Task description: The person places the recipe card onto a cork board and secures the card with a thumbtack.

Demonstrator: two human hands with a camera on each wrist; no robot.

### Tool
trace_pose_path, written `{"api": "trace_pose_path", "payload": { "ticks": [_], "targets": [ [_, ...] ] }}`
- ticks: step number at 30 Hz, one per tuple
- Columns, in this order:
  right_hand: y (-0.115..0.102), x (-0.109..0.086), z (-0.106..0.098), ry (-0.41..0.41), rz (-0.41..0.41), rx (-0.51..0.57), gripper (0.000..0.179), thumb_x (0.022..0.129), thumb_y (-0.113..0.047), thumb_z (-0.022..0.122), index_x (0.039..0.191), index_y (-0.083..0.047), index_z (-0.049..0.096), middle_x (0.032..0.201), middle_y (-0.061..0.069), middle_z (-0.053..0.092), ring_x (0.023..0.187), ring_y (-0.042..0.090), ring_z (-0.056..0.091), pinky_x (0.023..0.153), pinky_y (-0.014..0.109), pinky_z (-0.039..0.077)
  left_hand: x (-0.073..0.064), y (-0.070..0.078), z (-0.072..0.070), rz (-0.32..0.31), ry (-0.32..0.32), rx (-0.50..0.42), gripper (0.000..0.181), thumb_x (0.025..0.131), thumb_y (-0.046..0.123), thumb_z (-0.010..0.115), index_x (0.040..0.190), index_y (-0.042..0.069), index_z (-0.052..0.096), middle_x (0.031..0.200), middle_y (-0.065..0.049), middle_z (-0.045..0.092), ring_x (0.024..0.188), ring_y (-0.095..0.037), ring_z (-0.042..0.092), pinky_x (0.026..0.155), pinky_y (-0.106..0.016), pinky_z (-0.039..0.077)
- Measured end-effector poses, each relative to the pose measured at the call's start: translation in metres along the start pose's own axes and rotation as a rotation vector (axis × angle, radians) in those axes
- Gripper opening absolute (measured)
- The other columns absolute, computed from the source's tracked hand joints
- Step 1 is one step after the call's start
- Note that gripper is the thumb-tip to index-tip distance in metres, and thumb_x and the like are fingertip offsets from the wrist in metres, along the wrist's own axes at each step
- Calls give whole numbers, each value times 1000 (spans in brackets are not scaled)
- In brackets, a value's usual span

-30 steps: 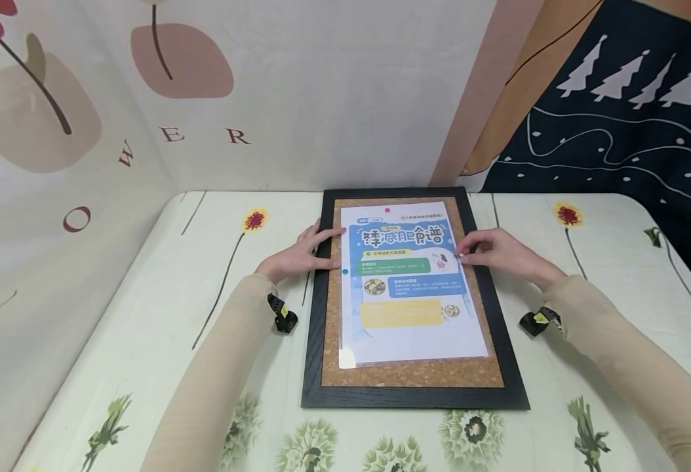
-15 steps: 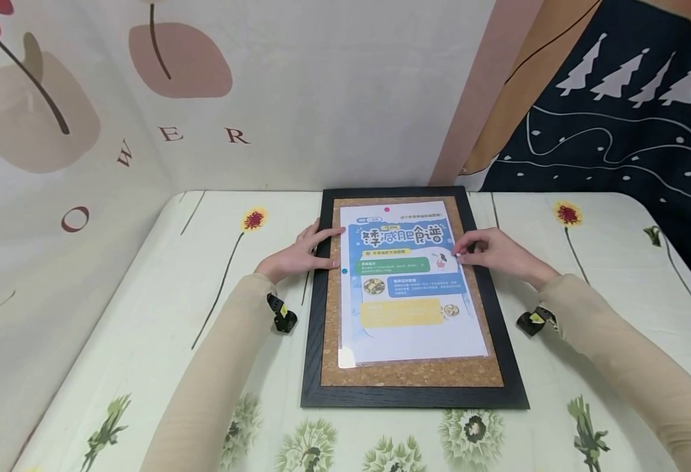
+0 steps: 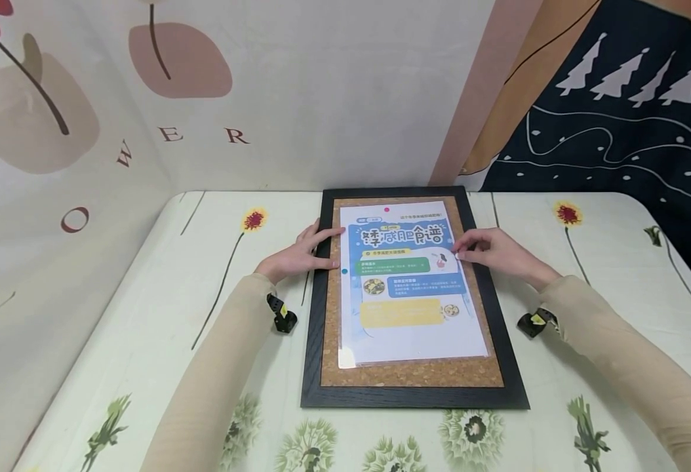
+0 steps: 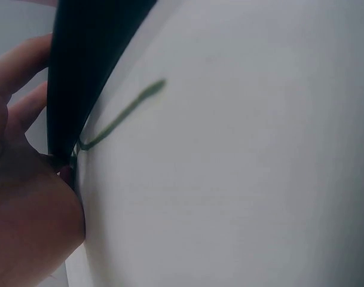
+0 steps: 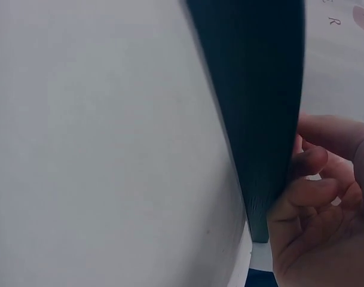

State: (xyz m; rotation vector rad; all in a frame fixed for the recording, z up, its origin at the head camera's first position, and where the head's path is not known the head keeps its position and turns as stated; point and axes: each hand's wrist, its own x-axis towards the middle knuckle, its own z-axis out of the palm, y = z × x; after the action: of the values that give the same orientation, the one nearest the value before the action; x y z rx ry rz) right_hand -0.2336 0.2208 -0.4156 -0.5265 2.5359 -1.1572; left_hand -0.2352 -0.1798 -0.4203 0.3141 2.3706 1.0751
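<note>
A printed sheet in a clear sleeve lies on a black-framed cork board. One pink thumbtack sits at the sheet's top edge and a teal thumbtack at its left edge. My left hand rests across the board's left frame, thumb and index finger stretched out to the sheet's left edge. At the right edge of the sheet, my right hand pinches a small white thing that looks like a thumbtack, mostly hidden by the fingertips. Both wrist views show the hands beside the dark frame.
The board lies on a table with a flowered cloth, its far end near a pale printed curtain. Dark cloth with white trees hangs at the right. Each wrist wears a small black camera.
My right hand has shifted very slightly left at the sheet's right edge, and its fingertips now cover more of the white thing. The left hand and board stay put.
</note>
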Motion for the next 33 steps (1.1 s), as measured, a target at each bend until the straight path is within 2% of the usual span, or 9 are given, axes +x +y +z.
{"api": "trace_pose_path", "payload": {
  "ticks": [3, 12, 33],
  "targets": [
    [0, 0, 1, 12, -2, 7, 15, 95, -9, 62, 107, -1, 67, 104, 13, 61, 89, 26, 50, 75, 31, 39, 1, -1, 0, -3, 0, 1, 78, 87, 38, 70, 153, 33, 28, 159, -4, -18, 144, -27, -17, 107, -66, 4],
    [-2, -1, 1, 15, 11, -12, 15, 96, -12, 62, 104, -2, 69, 107, 13, 64, 87, 26, 50, 73, 31, 39, 1, -1, 1, -2, 1, -19, 77, 86, 39, 71, 152, 36, 29, 159, -3, -17, 144, -25, -17, 108, -65, 6],
    [-1, 2, 4, 28, -25, -60, 7, 94, -7, 63, 95, -5, 69, 93, 9, 62, 82, 25, 50, 69, 30, 39, -1, 0, -1, 1, -2, -14, 79, 86, 39, 71, 152, 35, 28, 159, -4, -18, 143, -26, -18, 107, -66, 6]
  ]
}}
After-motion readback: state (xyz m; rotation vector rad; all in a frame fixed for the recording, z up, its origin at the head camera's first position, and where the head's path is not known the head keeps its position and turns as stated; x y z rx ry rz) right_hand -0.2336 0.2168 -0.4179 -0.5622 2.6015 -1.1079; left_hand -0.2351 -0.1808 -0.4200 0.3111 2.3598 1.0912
